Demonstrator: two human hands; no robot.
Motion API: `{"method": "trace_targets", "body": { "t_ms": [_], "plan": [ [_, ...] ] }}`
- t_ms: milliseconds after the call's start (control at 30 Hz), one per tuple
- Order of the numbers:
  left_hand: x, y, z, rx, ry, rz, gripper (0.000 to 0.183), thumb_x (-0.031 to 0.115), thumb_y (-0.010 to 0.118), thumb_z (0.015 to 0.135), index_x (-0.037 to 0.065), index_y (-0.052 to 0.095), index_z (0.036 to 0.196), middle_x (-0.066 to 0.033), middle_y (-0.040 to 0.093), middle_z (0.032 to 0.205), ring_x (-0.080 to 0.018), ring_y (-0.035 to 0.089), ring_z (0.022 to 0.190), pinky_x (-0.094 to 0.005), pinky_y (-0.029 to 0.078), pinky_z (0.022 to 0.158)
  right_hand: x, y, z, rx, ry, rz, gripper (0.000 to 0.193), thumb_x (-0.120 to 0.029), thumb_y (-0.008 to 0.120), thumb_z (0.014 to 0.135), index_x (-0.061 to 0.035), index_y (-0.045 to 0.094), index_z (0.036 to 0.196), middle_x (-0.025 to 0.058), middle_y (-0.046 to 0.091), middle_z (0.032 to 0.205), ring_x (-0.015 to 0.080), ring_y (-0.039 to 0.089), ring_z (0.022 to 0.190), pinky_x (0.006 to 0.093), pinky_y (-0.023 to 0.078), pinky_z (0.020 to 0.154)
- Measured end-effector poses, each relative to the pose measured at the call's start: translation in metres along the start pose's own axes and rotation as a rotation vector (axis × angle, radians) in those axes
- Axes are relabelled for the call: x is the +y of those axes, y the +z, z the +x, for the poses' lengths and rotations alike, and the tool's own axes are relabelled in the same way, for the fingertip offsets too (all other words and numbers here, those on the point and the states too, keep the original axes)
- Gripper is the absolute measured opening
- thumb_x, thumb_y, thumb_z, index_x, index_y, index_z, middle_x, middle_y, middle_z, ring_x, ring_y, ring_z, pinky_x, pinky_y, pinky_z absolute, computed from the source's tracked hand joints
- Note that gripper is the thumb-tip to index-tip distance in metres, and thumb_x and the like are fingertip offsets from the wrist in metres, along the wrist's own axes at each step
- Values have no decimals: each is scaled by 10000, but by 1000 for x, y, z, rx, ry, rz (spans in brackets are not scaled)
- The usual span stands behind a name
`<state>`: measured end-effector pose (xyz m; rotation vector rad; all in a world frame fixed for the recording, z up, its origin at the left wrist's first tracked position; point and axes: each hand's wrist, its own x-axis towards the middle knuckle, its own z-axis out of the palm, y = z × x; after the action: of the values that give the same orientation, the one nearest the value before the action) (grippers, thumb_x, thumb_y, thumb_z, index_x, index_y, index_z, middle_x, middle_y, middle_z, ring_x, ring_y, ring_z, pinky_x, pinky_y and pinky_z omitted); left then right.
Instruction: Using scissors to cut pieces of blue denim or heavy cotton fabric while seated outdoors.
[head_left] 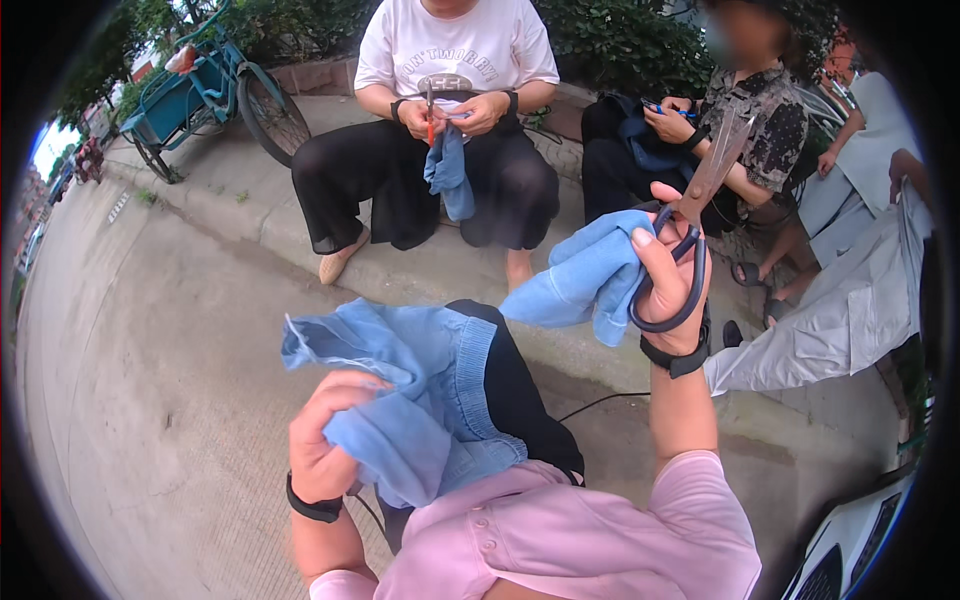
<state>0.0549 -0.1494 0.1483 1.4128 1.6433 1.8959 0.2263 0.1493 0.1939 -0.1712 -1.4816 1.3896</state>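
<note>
A light-blue denim garment [400, 345] with a ribbed elastic waistband lies bunched over my lap. My left hand [325, 430] is closed on a fold of it, near a frayed pale edge. Raised at the right, my right hand [680, 280] has its fingers through the dark handles of a pair of scissors [707, 185]. Their rusty blades point up and look slightly parted. The same hand also grips bunched light-blue denim [580, 275] beside the handles. Whether this denim joins the garment on my lap cannot be told.
Opposite me a seated person in a white shirt [455, 50] holds orange-handled scissors and blue cloth [450, 175]. Another person [760, 120] sits at the right with dark cloth. Grey trousers [830, 330] hang nearby, above a white car [850, 540]. A green cargo tricycle [190, 100] stands far left.
</note>
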Motion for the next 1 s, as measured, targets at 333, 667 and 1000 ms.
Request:
{"method": "trace_targets", "body": {
  "t_ms": [333, 667, 1000],
  "plan": [
    [-69, 16, -21, -276, -382, 23, 430, 177, 758, 761, 19, 615, 1133, -103, 630, 1091, -207, 587, 1011, -332, 455, 876, 17, 73, 8, -234, 202, 240, 480, -39, 617, 830, 20, 442, 1273, 80, 618, 973, 130, 595, 900, 252, 459, 803],
    [-84, 14, -2, 407, -481, -1276, 598, 463, 390, 984, 25, 337, 1388, -131, 453, 1364, -255, 517, 1184, -383, 442, 982, 46, 112, 3, -471, 437, 301, 446, -30, 630, 819, 17, 490, 1239, 89, 639, 947, 134, 599, 867, 259, 456, 773],
    [-148, -2, -60, 660, -752, 274, 460, 224, 612, 916, -40, 483, 1270, -149, 586, 1120, -165, 533, 1044, -324, 438, 897, 186, 8, -52, -429, 310, -887, 445, -198, 685, 847, -36, 524, 1228, 94, 683, 859, 150, 636, 745, 295, 491, 687]
  ]
}}
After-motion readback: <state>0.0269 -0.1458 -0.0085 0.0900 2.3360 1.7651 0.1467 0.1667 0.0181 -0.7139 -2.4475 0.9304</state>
